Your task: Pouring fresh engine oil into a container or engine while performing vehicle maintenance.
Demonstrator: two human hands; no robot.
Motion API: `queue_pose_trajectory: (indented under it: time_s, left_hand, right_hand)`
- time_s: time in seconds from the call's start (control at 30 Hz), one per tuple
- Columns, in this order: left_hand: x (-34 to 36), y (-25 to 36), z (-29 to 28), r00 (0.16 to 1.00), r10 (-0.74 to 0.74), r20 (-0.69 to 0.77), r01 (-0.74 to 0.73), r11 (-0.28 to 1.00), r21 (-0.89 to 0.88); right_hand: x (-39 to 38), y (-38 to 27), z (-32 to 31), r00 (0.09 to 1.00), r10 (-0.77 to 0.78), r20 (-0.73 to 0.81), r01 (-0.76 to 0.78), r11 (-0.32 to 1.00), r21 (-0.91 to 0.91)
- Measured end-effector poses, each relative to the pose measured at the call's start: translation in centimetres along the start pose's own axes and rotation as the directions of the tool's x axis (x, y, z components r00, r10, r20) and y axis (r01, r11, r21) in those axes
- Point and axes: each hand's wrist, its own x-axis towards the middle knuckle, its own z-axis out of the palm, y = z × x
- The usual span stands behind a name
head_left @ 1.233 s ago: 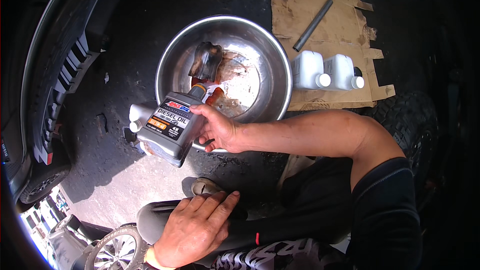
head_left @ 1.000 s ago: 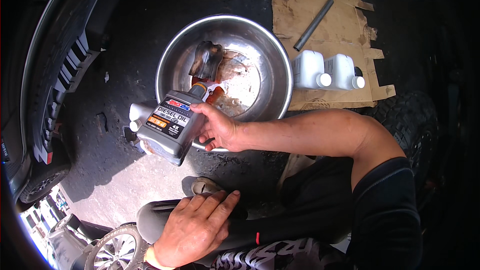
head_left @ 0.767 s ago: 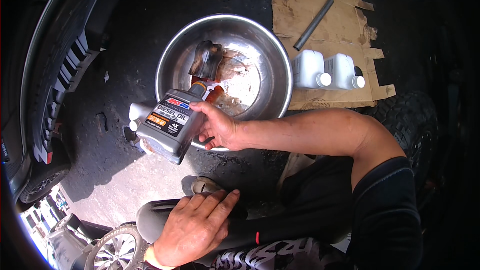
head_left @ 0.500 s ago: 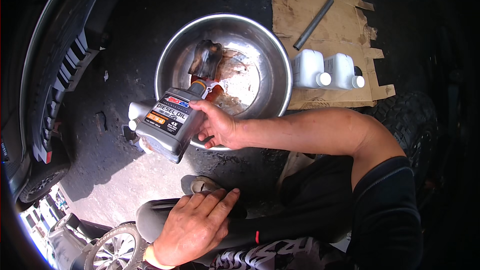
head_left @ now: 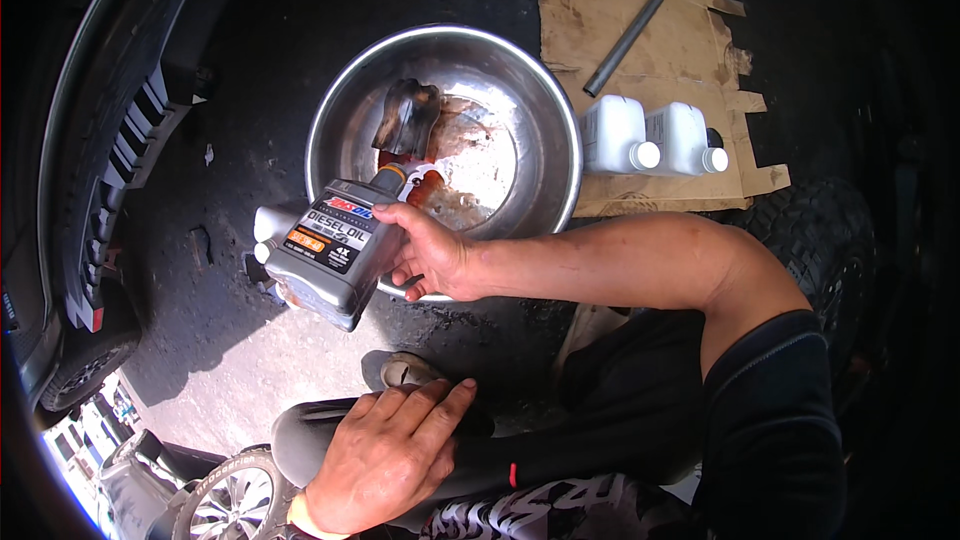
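Note:
A grey motor oil bottle with an orange ring at its neck is in the grip of my right hand. It tilts with its mouth over the near left part of a round steel basin. Close to the mouth, inside the basin, lies a dark, oily, cut-open container. Reddish-brown oil is spread on the basin floor around it. My left hand rests palm down on my knee, fingers stretched out, holding nothing. The fingertips of my right hand behind the bottle are partly hidden.
Two white jugs stand on the oil-stained cardboard to the right, near a grey metal tube. Another white bottle is partly behind the oil bottle. A vehicle bumper runs along the left; a tyre is at the right.
Little differs: the oil bottle stays tilted over the basin in my right hand. The whole view has shifted slightly, and my left hand keeps its place on the knee.

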Motion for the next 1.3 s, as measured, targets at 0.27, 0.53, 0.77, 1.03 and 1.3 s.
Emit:
queue_pose_trajectory:
  time_s: [0.27, 0.53, 0.77, 1.03, 1.3]
  left_hand:
    - [-0.01, -0.05, -0.04, 1.000, -0.007, 0.009, 0.007, 1.000, -0.009]
    - [0.01, -0.13, -0.07, 1.000, -0.008, 0.017, 0.008, 1.000, -0.009]
    - [-0.13, -0.30, -0.13, 1.000, -0.007, 0.012, 0.007, 1.000, -0.015]
    - [0.14, 0.15, -0.49, 1.000, -0.003, 0.029, 0.003, 1.000, 0.014]
    - [0.25, 0.10, -0.46, 1.000, -0.001, 0.028, 0.000, 1.000, 0.012]
  right_hand:
    - [0.20, 0.24, -0.20, 1.000, 0.003, -0.011, -0.003, 1.000, 0.008]
    - [0.23, 0.19, -0.37, 1.000, 0.014, -0.008, -0.014, 1.000, -0.001]
    - [0.21, 0.09, -0.29, 1.000, -0.013, -0.025, 0.012, 0.999, -0.032]
    - [0.24, 0.07, -0.38, 1.000, -0.014, -0.018, 0.013, 0.999, -0.042]
    - [0.26, 0.00, -0.52, 1.000, -0.016, -0.021, 0.014, 0.998, -0.057]
